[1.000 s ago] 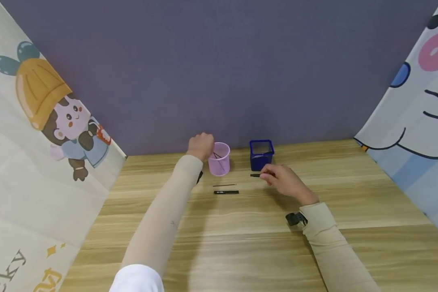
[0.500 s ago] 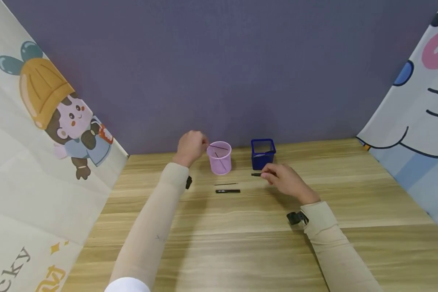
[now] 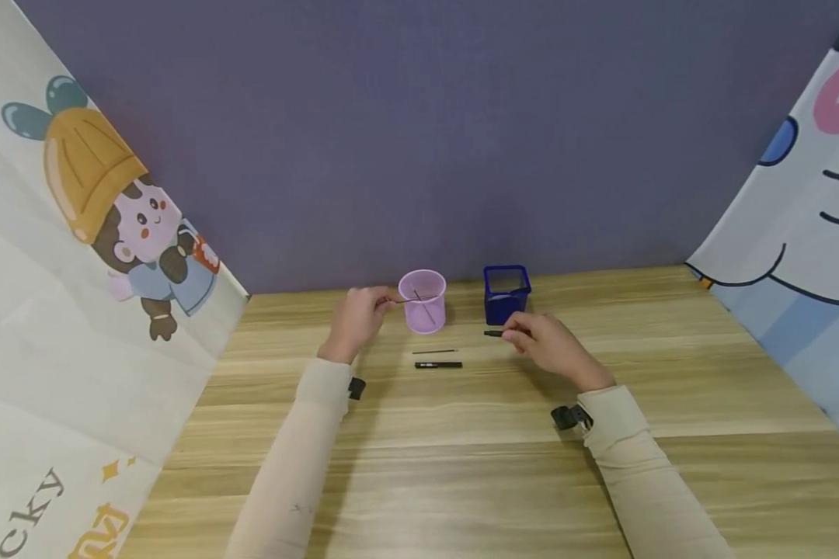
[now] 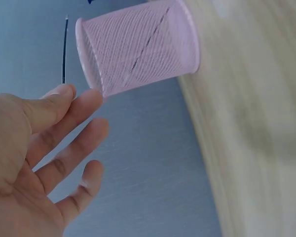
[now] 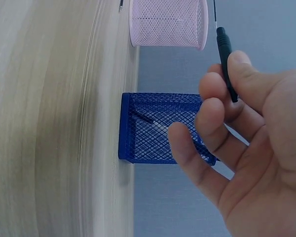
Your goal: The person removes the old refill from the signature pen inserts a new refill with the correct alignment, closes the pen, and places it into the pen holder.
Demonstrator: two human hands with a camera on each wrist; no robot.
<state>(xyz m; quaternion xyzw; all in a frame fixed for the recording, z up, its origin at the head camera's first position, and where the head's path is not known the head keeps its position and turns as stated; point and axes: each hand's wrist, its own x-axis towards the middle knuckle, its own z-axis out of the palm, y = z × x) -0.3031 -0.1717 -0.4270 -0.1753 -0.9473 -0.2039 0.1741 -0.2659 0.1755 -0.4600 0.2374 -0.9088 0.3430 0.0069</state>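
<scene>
Pinching: left hand (image 3: 355, 317), slim black rod (image 4: 64, 52); right hand (image 3: 548, 349), short black tube (image 5: 226, 57)
Pink mesh cup (image 3: 412, 314): inner rod (image 4: 147, 42) already in
Wooden table (image 3: 461, 466): loose rod (image 3: 435, 352), black pen (image 3: 438, 365) remain

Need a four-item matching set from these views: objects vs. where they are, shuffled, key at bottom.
Objects
1. Pink round mesh cup
2. Blue square mesh holder
3. Slim black pen
4. Short dark tapered tube

Places
A. Lying on the brown wooden table
B. Standing, nearer the right hand
C. Pinched in the right hand
D. Standing, nearer the left hand

Pairs: 1-D, 2-B, 3-A, 4-C
</scene>
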